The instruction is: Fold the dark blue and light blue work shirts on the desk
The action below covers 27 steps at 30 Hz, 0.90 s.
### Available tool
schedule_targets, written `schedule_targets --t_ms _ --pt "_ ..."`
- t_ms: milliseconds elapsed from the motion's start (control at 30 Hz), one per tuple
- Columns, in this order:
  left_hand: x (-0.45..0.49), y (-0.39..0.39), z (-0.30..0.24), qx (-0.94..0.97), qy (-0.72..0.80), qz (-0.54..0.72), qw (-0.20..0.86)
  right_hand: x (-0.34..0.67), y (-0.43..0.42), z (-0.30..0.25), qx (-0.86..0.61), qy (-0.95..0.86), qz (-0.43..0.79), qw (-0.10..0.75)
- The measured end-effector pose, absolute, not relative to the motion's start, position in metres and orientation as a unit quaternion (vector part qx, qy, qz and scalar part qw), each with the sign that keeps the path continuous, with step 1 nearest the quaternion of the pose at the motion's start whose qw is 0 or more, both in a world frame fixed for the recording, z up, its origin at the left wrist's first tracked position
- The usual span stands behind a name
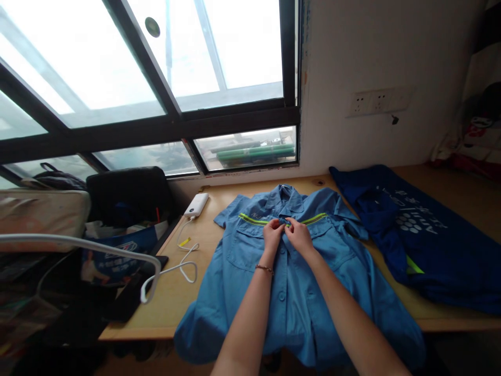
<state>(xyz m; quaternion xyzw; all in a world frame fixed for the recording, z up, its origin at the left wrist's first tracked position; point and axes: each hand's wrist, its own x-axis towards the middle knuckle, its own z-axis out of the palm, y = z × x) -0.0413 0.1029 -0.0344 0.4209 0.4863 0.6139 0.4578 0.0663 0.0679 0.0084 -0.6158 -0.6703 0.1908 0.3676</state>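
A light-blue short-sleeved work shirt (pixel 246 256) lies front up on the wooden table, its collar toward the wall. Yellow-green reflective strips cross its chest. Both hands meet at the front placket, level with the strips. My left hand (pixel 273 233) pinches the placket's edge from the left, a beaded bracelet on its wrist. From the right, my right hand (pixel 297 234) pinches the cloth beside it, fingertips nearly touching the left ones. The button or buttonhole between the fingers is hidden. Lower down the placket, buttons (pixel 282 296) show.
A dark-blue printed garment (pixel 426 235) covers the table's right side. On the left lie a white power bank (pixel 196 205) and its white cable (pixel 182 266). A black chair (pixel 131 193) and bags stand beyond the table's left edge. Sockets (pixel 378 101) sit on the wall.
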Motion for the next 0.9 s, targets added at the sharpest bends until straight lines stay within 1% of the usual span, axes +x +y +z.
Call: schedule_targets --t_ms 100,233,333,533,667,767,833,900 --pt "-0.043 0.100 -0.031 0.460 0.462 0.607 0.454 0.061 0.044 0.018 -0.621 -0.680 0.154 0.358" --pt "-0.043 0.099 -0.026 0.451 0.462 0.604 0.468 0.060 0.008 0.015 -0.651 -0.701 0.094 0.274" --pt "-0.041 0.100 -0.026 0.455 0.475 0.602 0.453 0.061 -0.011 0.003 -0.657 -0.719 0.052 0.222" --pt "-0.040 0.099 -0.030 0.487 0.501 0.598 0.393 0.059 -0.023 -0.007 -0.679 -0.705 0.027 0.205" --pt "-0.040 0.098 -0.029 0.515 0.516 0.587 0.352 0.061 -0.018 -0.005 -0.681 -0.710 0.042 0.175" --pt "-0.041 0.101 -0.027 0.518 0.529 0.582 0.335 0.065 -0.010 -0.006 -0.671 -0.718 0.084 0.165" --pt "-0.042 0.106 -0.027 0.521 0.542 0.576 0.320 0.069 -0.002 -0.009 -0.656 -0.718 0.135 0.186" --pt "-0.043 0.113 -0.027 0.528 0.557 0.568 0.296 0.072 0.008 -0.014 -0.640 -0.707 0.196 0.229"
